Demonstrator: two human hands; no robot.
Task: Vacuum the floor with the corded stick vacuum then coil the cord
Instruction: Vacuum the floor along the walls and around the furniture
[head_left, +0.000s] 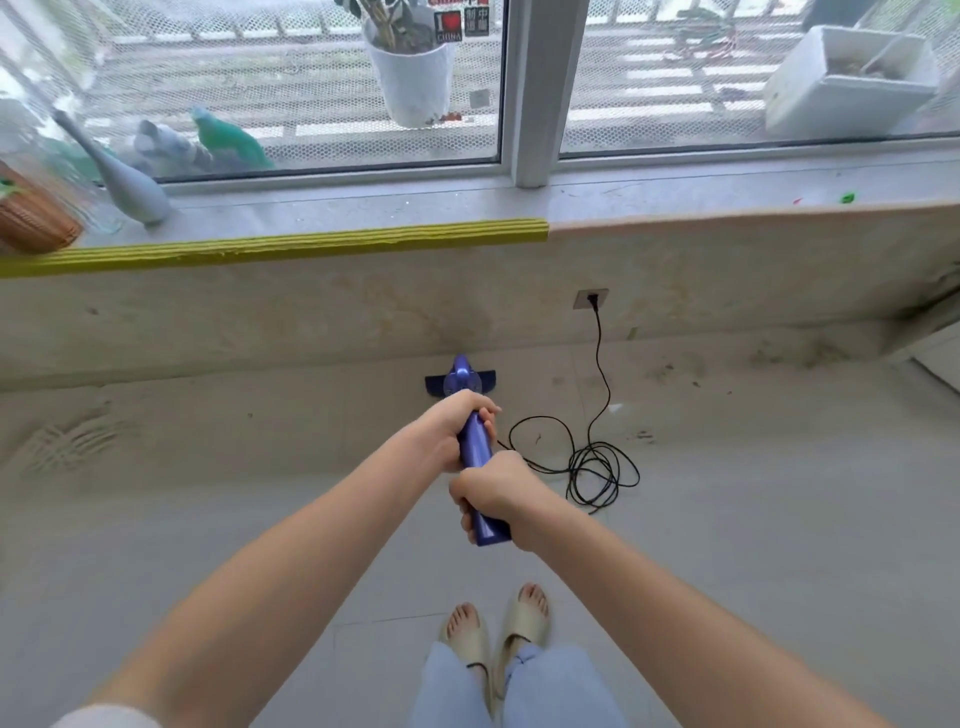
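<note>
Left hand (451, 429), right hand (494, 486): fingers wrapped tight round vacuum (476, 446).

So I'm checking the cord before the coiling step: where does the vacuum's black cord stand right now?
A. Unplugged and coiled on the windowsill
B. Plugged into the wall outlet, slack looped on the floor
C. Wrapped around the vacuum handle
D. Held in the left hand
B: the cord runs down from the wall outlet and lies in loose loops on the floor, to the right of the vacuum.
</note>
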